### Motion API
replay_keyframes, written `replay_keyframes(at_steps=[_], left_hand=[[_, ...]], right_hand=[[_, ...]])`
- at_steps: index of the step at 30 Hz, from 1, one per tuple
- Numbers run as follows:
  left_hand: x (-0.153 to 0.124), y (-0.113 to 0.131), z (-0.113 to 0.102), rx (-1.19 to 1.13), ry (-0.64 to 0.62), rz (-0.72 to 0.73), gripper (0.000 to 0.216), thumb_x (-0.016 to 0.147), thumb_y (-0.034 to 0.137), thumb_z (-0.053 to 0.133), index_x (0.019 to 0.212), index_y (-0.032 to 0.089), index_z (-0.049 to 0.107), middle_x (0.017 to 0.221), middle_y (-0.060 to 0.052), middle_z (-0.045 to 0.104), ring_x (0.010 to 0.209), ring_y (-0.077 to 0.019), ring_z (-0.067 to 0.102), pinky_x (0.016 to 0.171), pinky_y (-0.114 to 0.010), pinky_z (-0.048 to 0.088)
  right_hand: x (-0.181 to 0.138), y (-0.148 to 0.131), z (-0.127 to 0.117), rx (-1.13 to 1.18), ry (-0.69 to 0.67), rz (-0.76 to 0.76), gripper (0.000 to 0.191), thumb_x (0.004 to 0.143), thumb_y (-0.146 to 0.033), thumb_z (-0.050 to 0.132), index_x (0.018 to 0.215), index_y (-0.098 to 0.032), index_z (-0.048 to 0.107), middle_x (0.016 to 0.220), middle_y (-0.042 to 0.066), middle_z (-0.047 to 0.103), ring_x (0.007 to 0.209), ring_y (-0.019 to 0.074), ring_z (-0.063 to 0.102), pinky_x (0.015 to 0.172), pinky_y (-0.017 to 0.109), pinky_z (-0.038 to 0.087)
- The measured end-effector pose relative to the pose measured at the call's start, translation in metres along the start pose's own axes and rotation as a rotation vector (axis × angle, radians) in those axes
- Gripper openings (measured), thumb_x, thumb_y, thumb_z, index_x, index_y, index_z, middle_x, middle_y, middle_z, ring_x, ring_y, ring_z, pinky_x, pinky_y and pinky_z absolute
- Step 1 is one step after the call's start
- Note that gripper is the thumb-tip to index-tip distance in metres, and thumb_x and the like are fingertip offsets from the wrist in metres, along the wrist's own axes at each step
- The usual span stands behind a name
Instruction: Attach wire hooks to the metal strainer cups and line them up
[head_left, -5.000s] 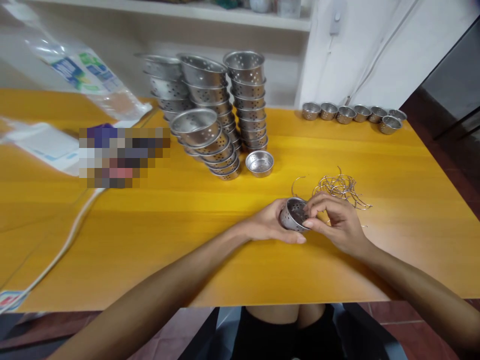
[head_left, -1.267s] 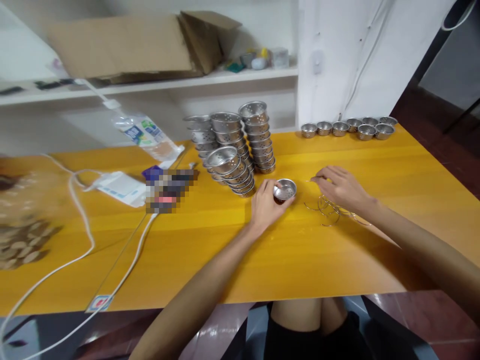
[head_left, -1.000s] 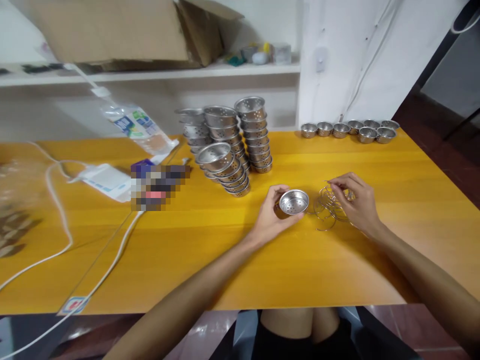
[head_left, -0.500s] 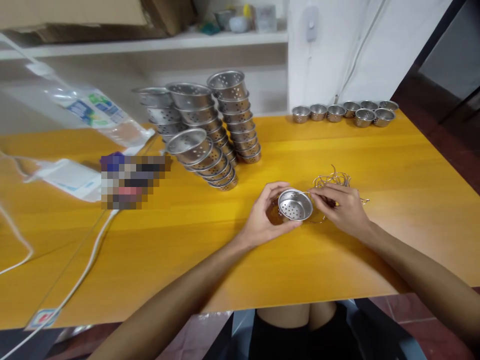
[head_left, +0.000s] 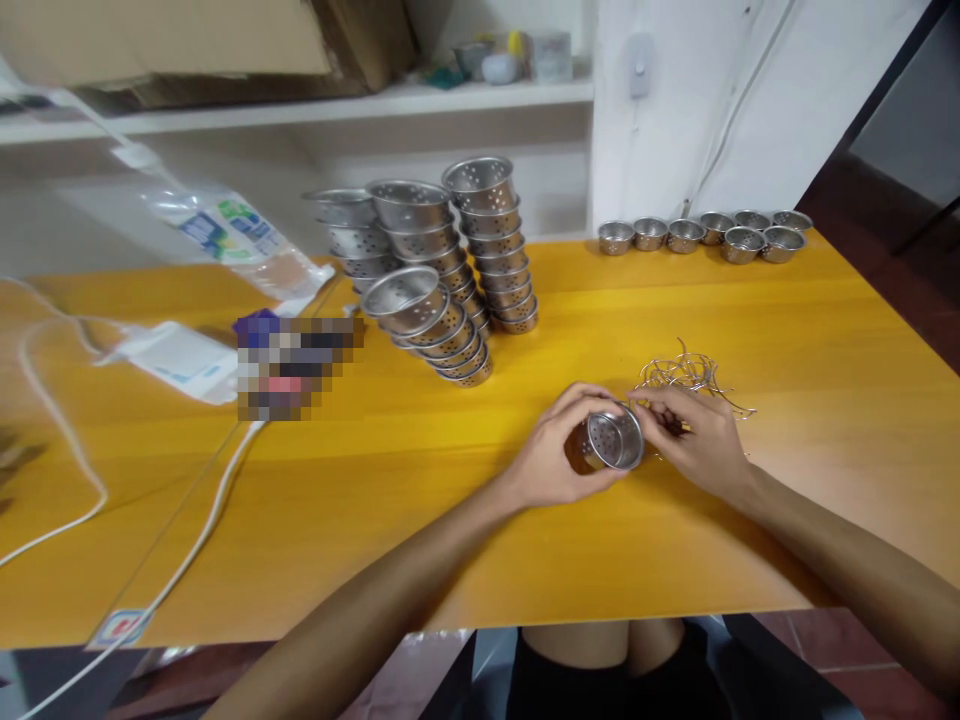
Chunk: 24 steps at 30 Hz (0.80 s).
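Left hand (head_left: 553, 462): your fingers curl around the perforated steel cup (head_left: 613, 438), tipped on its side, mouth facing right, near the desk's (head_left: 375, 500) front edge.
Right hand (head_left: 694, 440): fingertips pinch at the cup's rim.
Wire rings (head_left: 686, 372): thin tangled loops just beyond.
Stacked perforated cups (head_left: 450, 270): shiny, round, toward the back edge.

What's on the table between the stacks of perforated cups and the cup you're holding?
Nothing: the head view shows bare yellow tabletop between the stacks of perforated cups and the perforated cup in the left hand.

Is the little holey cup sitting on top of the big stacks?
No, the cup is held in the left hand, with the right hand at its rim, apart from the stacks.
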<state>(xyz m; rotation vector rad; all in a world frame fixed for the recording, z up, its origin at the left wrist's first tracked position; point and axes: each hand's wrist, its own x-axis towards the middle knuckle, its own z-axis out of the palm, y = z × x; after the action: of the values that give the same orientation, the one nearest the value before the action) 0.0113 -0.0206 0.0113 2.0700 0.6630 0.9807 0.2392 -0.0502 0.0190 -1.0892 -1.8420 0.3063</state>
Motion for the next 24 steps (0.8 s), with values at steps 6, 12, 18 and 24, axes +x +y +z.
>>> replay_keyframes(at_steps=[6,12,18,24], left_hand=[[0.0,0.001,0.004,0.03,-0.018,0.048,0.055,0.078,0.032,0.089,0.127,0.023,0.065,0.129,-0.013,0.065,0.122,-0.0306,0.069,0.106,-0.05,0.058],[0.002,-0.002,-0.001,-0.082,0.0,-0.022,0.055,0.078,0.032,0.087,0.129,0.025,0.065,0.128,-0.011,0.065,0.122,-0.03,0.067,0.109,-0.052,0.055],[0.002,-0.002,-0.004,-0.185,-0.003,-0.088,0.046,0.082,0.034,0.082,0.123,0.023,0.064,0.122,-0.01,0.065,0.112,-0.0266,0.067,0.102,-0.046,0.055],[0.004,-0.001,-0.005,-0.25,-0.03,-0.182,0.049,0.08,0.037,0.083,0.122,0.022,0.065,0.116,-0.009,0.067,0.104,-0.0253,0.067,0.093,-0.041,0.056]], right_hand=[[-0.007,-0.008,0.005,0.196,-0.04,0.201,0.02,0.104,-0.03,0.064,0.111,-0.024,0.081,0.077,0.0,0.075,0.059,0.0136,0.063,0.059,0.029,0.052],[0.005,-0.006,-0.004,0.494,-0.252,0.231,0.031,0.11,-0.045,0.059,0.114,-0.026,0.083,0.084,0.002,0.078,0.065,0.0138,0.066,0.065,0.029,0.057],[0.003,0.0,0.002,0.515,-0.324,0.292,0.022,0.097,-0.046,0.079,0.102,-0.024,0.08,0.092,0.003,0.08,0.073,0.0146,0.069,0.066,0.028,0.053],[-0.002,0.0,0.008,0.52,-0.311,0.354,0.027,0.092,-0.045,0.084,0.087,-0.022,0.071,0.072,-0.003,0.067,0.06,0.01,0.054,0.057,0.024,0.04]])
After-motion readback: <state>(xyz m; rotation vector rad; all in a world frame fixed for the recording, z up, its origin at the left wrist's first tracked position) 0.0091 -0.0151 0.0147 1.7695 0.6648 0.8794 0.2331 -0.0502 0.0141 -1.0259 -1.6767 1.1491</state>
